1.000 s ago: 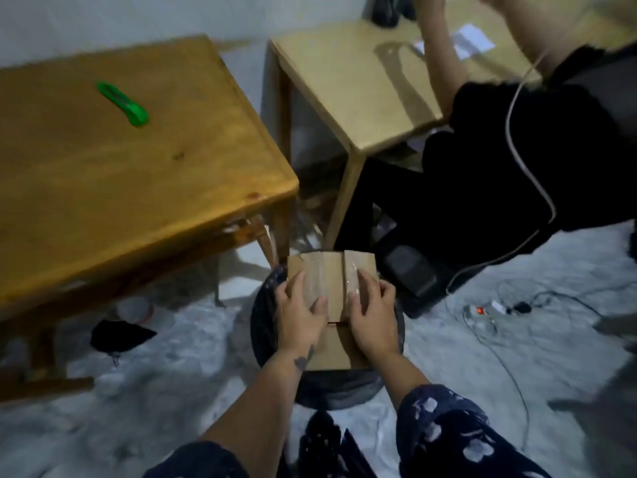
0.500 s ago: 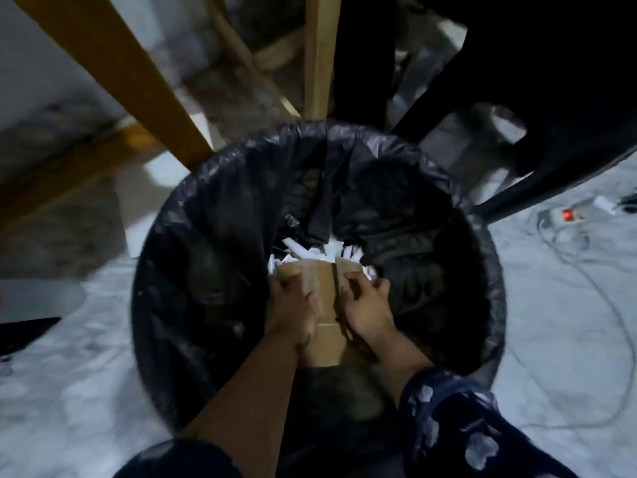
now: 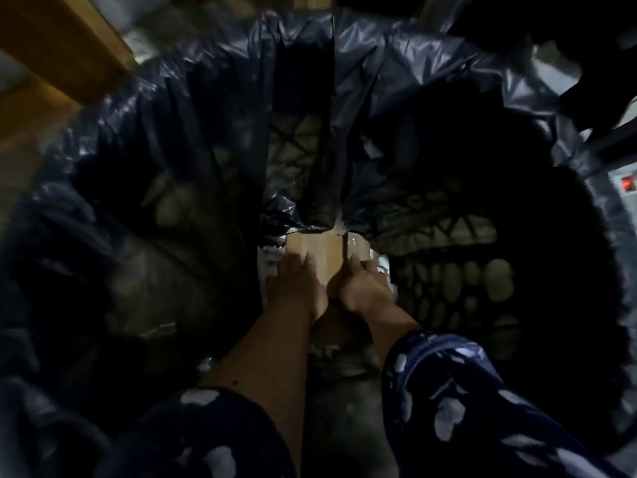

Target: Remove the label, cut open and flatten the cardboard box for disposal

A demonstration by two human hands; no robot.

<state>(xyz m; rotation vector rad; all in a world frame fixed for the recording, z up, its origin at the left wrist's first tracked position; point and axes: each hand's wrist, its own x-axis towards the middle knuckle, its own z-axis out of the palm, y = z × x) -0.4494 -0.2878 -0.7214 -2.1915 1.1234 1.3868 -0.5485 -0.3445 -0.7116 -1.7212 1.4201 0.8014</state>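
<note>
The flattened brown cardboard box point(image 3: 319, 251) lies deep inside a round bin lined with a black plastic bag point(image 3: 213, 108). Clear tape shines along its right edge. My left hand point(image 3: 298, 289) presses flat on the cardboard's left part, fingers spread forward. Beside it, my right hand point(image 3: 365, 288) holds the right part, thumb along the middle fold. Both forearms reach down into the bin and cover the near half of the box. White paper scraps point(image 3: 272, 260) show around the cardboard.
The mesh wall of the bin point(image 3: 458, 270) shows through the bag at the right. A wooden table leg point(image 3: 65, 39) crosses the upper left. A power strip with a red light point(image 3: 628, 183) lies on the floor at the right edge.
Both hands have pushed the flattened cardboard from above the bin down to its bottom. My head has moved much closer, so the bin now fills the view.
</note>
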